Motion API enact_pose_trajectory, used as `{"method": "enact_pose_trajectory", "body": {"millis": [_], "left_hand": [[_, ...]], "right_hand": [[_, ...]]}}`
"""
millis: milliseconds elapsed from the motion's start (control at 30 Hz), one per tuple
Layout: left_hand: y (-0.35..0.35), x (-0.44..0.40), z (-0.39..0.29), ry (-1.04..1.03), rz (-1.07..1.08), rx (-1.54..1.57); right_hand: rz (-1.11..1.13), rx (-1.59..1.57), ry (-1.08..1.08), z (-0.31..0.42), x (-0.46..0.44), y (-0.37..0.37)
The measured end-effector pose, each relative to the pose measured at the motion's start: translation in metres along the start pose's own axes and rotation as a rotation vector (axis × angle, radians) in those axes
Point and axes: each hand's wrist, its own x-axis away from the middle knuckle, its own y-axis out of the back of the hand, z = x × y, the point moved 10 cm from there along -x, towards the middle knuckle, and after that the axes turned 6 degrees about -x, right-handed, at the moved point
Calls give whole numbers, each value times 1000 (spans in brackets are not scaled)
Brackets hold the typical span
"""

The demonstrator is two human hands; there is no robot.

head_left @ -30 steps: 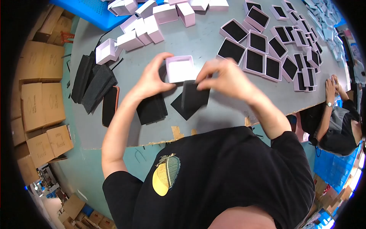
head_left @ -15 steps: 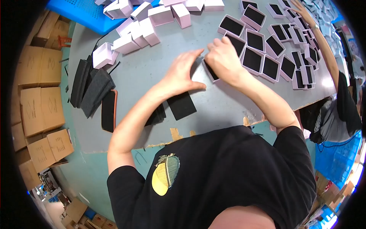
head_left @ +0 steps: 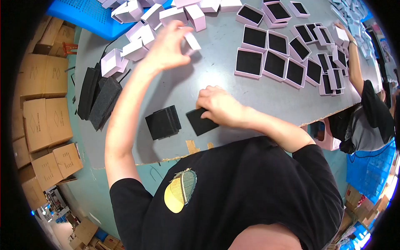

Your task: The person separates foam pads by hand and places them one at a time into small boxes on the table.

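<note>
My left hand [head_left: 166, 50] is raised at the near side of the box pile, its fingers and thumb curved around a small pale pink box [head_left: 192, 43]. My right hand [head_left: 220, 106] grips a thin black foam pad [head_left: 199, 123] by its upper right part, low over the table. Left of that pad lies a short stack of black foam pads [head_left: 161, 123]. Several open pink boxes with black inserts stand to the right, the nearest being a squarish lined box [head_left: 249, 62].
Pale pink boxes [head_left: 135, 50] are heaped beside a blue plastic basket [head_left: 93, 18]. Thick black foam strips [head_left: 104, 104] lie at the table's left. Another person's hand [head_left: 343, 31] reaches in at the far right. Cardboard cartons [head_left: 43, 121] are stacked beyond the left edge.
My left hand has moved up and left and taken a pink box. My right hand has left the lined box, now in the row, and come down onto the foam pad.
</note>
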Motion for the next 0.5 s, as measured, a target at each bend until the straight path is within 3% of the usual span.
{"method": "enact_pose_trajectory", "body": {"millis": [100,200,300,367,433,500], "left_hand": [[-36,18,-58,-98,240,299],[-60,38,-83,-243,226,194],[-33,45,-77,-122,54,61],[-40,49,-54,10,127,252],[-57,58,-31,151,150,371],[-59,62,-30,169,92,404]], "right_hand": [[37,-168,-58,-22,21,28],[0,-366,-172,-33,41,84],[-242,-417,-301,-57,50,135],[-512,-430,-383,-73,47,155],[-557,-463,-367,-81,25,144],[-555,-187,-286,-73,0,136]]}}
